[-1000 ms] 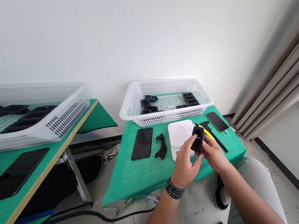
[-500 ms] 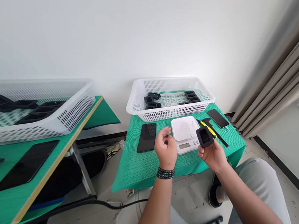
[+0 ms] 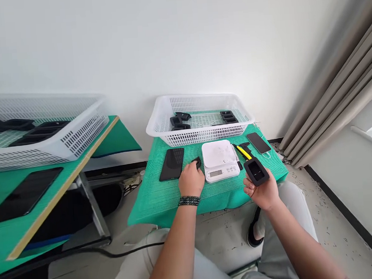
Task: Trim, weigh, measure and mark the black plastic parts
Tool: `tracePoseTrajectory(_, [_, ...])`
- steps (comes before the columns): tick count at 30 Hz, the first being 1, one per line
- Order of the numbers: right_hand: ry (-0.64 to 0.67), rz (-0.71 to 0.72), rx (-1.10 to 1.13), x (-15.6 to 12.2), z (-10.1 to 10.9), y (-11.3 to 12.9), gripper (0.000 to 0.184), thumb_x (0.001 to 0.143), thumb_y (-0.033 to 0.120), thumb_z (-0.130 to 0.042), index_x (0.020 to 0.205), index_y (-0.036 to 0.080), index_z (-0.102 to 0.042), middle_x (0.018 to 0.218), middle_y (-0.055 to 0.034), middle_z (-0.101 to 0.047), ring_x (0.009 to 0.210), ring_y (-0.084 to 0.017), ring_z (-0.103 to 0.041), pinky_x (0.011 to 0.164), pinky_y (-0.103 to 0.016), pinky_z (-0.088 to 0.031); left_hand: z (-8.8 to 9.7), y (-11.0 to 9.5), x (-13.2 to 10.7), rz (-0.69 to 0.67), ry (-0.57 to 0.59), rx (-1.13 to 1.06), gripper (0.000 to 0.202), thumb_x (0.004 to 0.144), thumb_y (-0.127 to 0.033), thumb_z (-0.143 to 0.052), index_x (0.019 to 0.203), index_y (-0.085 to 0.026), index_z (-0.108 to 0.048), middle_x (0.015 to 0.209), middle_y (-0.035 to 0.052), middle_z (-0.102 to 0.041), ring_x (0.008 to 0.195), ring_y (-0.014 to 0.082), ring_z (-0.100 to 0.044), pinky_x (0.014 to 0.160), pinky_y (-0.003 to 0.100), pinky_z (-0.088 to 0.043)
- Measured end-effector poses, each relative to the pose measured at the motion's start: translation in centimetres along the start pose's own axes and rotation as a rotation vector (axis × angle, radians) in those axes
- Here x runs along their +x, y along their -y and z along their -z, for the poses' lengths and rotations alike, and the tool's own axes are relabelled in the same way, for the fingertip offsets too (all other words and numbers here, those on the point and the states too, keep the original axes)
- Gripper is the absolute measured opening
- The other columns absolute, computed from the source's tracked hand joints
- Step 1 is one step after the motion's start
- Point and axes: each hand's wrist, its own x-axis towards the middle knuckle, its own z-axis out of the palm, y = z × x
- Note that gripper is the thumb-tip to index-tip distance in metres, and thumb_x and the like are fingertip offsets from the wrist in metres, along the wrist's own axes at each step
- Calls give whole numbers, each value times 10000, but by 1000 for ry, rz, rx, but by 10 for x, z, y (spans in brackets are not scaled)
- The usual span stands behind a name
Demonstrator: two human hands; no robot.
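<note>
In my right hand (image 3: 265, 191) a black rectangular frame-shaped part (image 3: 256, 171) with a recessed middle is tilted up toward me, fingers and thumb around its lower edge. My left hand (image 3: 191, 179), with a dark bead bracelet on the wrist, is low over the green cloth between the phone and the scale. Its fingers are closed on a small black piece (image 3: 198, 161), whose exact kind I cannot make out. The white digital scale (image 3: 219, 154) lies between my hands, black specks on its plate. A large black phone (image 3: 172, 164) lies left of my left hand.
Behind the scale stands a white plastic basket (image 3: 201, 135) with several black parts. A yellow-handled cutter (image 3: 244, 152) and a smaller phone (image 3: 258, 143) with a cable lie to the right. At left, another table holds a basket (image 3: 86, 129) and a black phone (image 3: 26, 193).
My left hand has gone from beside the scale down to the cloth, and a small black piece now shows at its fingertips. The right hand still holds the frame-shaped part. The view has shifted slightly.
</note>
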Motion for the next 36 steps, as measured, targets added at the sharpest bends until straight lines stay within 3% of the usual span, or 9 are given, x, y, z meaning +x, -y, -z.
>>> tracePoseTrajectory(6, [-16,-103,89,-4,16,-8,303,840,516,-652,806,236,-544,647,36,-453,522,-134,-378,473,-267,-323,17,4,-11,-20,7,8,396,926,-235,-498,1244,-123,-706,1238,201,-716,1163,365,-673,996,499,-568])
tracePoseTrajectory(11, [-135,-84,-8,-1,24,-30,327,833,489,-749,1042,252,-664,725,15,-614,568,-150,-529,482,-250,-391,21,-23,-57,-138,-233,-195,542,969,-419,-569,1430,-135,-578,1487,221,-571,1454,405,-467,1210,623,-390])
tracePoseTrajectory(15, [20,-33,-271,-1,23,-34,534,785,380,-838,1297,328,-693,1165,-22,-742,882,-171,-673,620,-244,-515,-2,-54,-120,-311,55,-623,729,962,-573,-611,1588,-263,-401,1654,151,-422,1533,327,-422,1223,508,-440])
tracePoseTrajectory(18, [292,-63,-456,-2,32,-18,488,828,365,-782,1306,292,-717,1234,-41,-740,910,-187,-697,670,-282,-559,-16,-61,-143,-77,127,-827,732,920,-645,-645,1509,-229,-515,1545,175,-554,1415,348,-566,1116,481,-549])
tracePoseTrajectory(20, [333,-38,-567,0,46,-2,454,882,379,-708,1319,258,-711,1212,-61,-745,847,-184,-719,668,-302,-564,-19,-58,-143,110,177,-952,717,876,-702,-666,1377,-190,-630,1350,179,-696,1212,351,-702,969,480,-630])
tracePoseTrajectory(23, [76,176,-871,9,72,20,398,909,376,-647,1270,227,-724,1165,-83,-753,804,-184,-687,692,-329,-558,-20,-51,-134,269,145,-1090,730,792,-756,-720,1206,-155,-713,1225,176,-745,1084,342,-739,848,478,-666])
tracePoseTrajectory(27, [-334,291,-1437,24,99,32,425,949,363,-608,1331,189,-671,1177,-143,-729,961,-272,-689,772,-383,-548,-18,-50,-129,257,91,-1140,616,776,-694,-781,1120,-184,-740,1405,175,-655,1160,320,-709,847,427,-664])
tracePoseTrajectory(31, [-312,197,-1801,33,103,24,501,974,275,-592,1464,177,-557,1318,-202,-658,1029,-323,-705,706,-362,-527,-15,-47,-131,243,110,-1148,526,797,-646,-794,1075,-204,-734,1531,169,-561,1159,299,-711,851,398,-652])
tracePoseTrajectory(36, [-277,60,-1909,42,94,26,525,1004,172,-456,1529,178,-469,1368,-237,-608,933,-296,-713,638,-344,-489,-9,-35,-132,216,37,-1162,456,837,-613,-773,1053,-214,-723,1561,156,-536,1188,306,-700,890,429,-644])
